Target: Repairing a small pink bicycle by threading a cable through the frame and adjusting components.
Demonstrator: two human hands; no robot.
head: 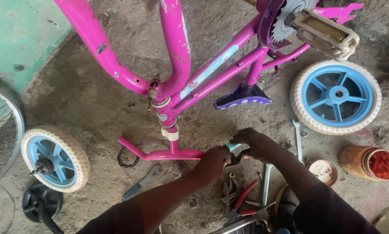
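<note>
**Upturned pink child's bicycle, both hands at one handlebar end**

Left hand (212,164): fingers curled closed around the right-hand end of the pink handlebar (160,154), which lies on the concrete floor (95,99). Fully wrapped; no gap visible.

Right hand (257,143): fingers bent down over a pale blue grip (233,147) and a dark tool or lever (239,157) just beside the left hand. The two hands nearly touch. How tightly the right fingers close, and on which of the two parts, cannot be told.

Pink bicycle frame (177,52): inverted, rising away beyond the fingers; the stem meets the handlebar left of the left hand. Purple saddle (242,96) on the floor just beyond the right hand. Cream pedal (326,34) far beyond, upper right.

Blue wheel with cream tyre (336,96): lying flat, beyond and right of the right hand. Second blue wheel (56,158): well left of the left hand.

Red-handled pliers (242,199) among loose tools: near side of the fingers, between the forearms. Spanner (297,138): right of the right hand. Another spanner (142,182): near and left of the left hand.

Orange jar (370,162) on its side, with a round lid (323,171) beside it: well right of the right forearm.
</note>
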